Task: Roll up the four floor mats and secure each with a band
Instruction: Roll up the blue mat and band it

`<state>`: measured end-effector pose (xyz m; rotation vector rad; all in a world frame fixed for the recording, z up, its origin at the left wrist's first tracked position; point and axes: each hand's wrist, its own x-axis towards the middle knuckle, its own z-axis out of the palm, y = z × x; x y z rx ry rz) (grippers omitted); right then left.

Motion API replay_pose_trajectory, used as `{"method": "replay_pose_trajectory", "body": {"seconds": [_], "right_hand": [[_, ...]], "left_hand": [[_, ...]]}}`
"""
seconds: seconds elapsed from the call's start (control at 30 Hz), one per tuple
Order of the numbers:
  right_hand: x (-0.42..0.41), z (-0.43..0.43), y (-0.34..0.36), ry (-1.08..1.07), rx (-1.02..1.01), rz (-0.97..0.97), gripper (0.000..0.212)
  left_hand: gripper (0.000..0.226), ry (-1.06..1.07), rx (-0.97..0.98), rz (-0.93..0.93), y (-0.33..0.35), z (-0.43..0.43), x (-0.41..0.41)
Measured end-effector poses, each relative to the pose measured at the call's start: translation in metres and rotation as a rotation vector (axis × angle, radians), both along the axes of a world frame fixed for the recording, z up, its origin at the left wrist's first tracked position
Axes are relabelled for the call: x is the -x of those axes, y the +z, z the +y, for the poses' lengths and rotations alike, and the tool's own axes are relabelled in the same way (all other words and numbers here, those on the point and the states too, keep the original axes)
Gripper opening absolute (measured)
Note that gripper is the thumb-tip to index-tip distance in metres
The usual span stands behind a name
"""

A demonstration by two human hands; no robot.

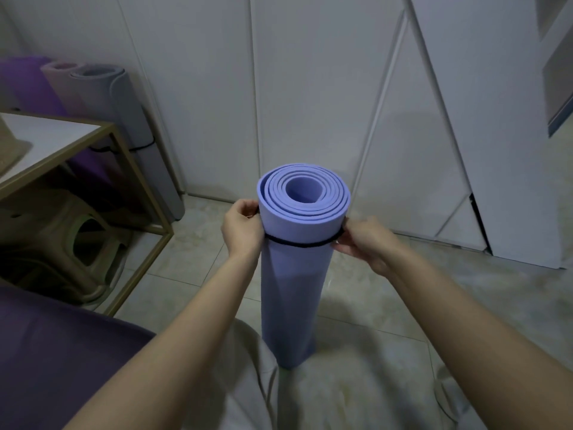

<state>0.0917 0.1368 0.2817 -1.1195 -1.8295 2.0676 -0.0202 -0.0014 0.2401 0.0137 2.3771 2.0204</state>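
Note:
A rolled blue-violet mat (294, 287) stands upright on the tiled floor in front of me. A thin black band (297, 243) circles it a short way below its top end. My left hand (243, 228) pinches the band at the roll's left side, and my right hand (362, 238) pinches it at the right side. Against the wall at the back left lean three other rolled mats: a grey one (136, 119) with a black band around it, a pinkish one (62, 85) and a purple one (24, 82), partly hidden by a table.
A gold-framed side table (102, 131) with a white top stands at the left, with beige stools (59, 243) under it. A dark purple cushion (55, 352) fills the lower left. White panelled doors (310, 88) close off the back.

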Motion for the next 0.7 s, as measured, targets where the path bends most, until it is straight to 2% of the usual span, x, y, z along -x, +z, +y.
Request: {"method": "replay_pose_trajectory", "body": {"seconds": [0.07,0.17,0.27,0.33,0.43,0.5,0.57,0.7], "right_hand": [[-0.003,0.003,-0.015,-0.016,0.054,-0.050,0.024],[-0.010,0.003,-0.035,-0.011,0.066,-0.116,0.022],[-0.017,0.005,-0.040,-0.016,0.042,-0.143,0.023],[-0.021,0.010,-0.039,-0.028,0.039,-0.145,0.029],[-0.026,0.019,-0.038,-0.042,0.032,-0.168,0.032],[-0.028,0.022,-0.040,-0.055,0.056,-0.170,0.033],[-0.028,0.023,-0.043,-0.078,0.091,-0.155,0.032],[-0.023,0.021,-0.055,-0.143,0.192,-0.148,0.032]], "left_hand": [[0.021,-0.106,-0.008,0.103,-0.007,-0.004,-0.010],[0.032,-0.257,0.002,0.211,-0.019,-0.012,-0.024],[0.021,-0.451,0.012,0.143,-0.020,-0.011,-0.036],[0.026,-0.525,-0.010,0.091,-0.018,-0.007,-0.040],[0.023,-0.518,0.163,0.179,-0.012,-0.005,-0.038],[0.030,-0.480,0.279,0.237,-0.015,-0.004,-0.027],[0.033,-0.480,0.259,0.128,-0.013,-0.002,-0.015],[0.044,-0.507,0.103,-0.237,-0.006,-0.005,0.001]]}}
